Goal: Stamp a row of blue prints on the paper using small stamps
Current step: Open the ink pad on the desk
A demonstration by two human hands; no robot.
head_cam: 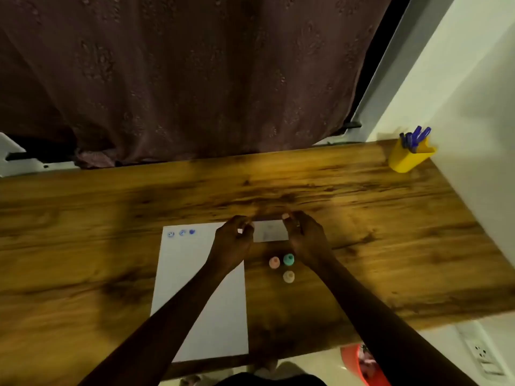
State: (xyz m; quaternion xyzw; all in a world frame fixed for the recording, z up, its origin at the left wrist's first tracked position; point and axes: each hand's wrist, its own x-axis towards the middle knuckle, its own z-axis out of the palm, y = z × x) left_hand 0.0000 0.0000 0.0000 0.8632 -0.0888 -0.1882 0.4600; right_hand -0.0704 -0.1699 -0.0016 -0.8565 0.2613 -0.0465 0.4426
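At frame centre, the left hand (232,237) and right hand (306,235) are gripping a small flat white rectangular pad (270,231) between curled fingers. Three round blue prints (181,233) are sitting along the smooth white paper (195,288) on the wood-grain bench (390,232); three small rounded stamps (282,267) are standing lower right of the pad.

Three small stamps (284,267) crowd the table (390,232) between both wrists.

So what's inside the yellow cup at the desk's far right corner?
The yellow plastic cup holds several blue pens, their tops poking above its rim. Their lower parts and anything else inside are hidden by its wall.
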